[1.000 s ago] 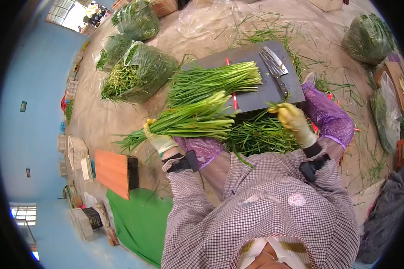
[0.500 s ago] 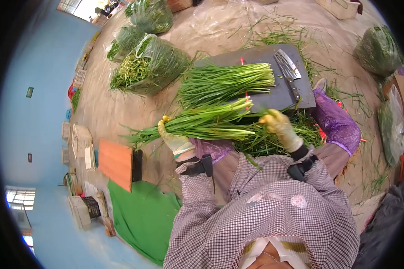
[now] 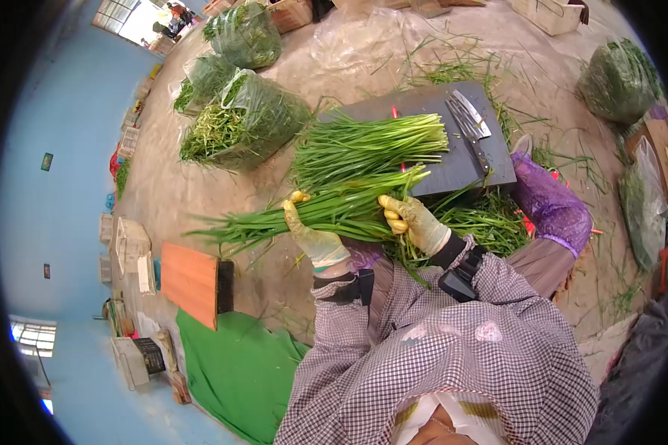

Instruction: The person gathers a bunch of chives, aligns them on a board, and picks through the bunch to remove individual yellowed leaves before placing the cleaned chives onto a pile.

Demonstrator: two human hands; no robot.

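Observation:
My left hand, in a yellowed glove, is wrapped around a long bunch of green chives held above my lap. My right hand, gloved too, has its fingers curled in at the pale stem end of the same bunch. Just beyond, a thick pile of chives lies on a dark grey board, with a red strip showing at its far edge. A knife with a black handle rests on the board's right side. Loose chives lie below the board, beside my right hand.
Plastic bags stuffed with greens stand at the upper left; another bag is at the upper right. To the left are an orange panel, a green cloth and a white crate. Stray leaves litter the floor.
My right hand has moved left from beside the bunch onto its stem end and closed there. My left hand, still gripping the bunch, has shifted slightly right.

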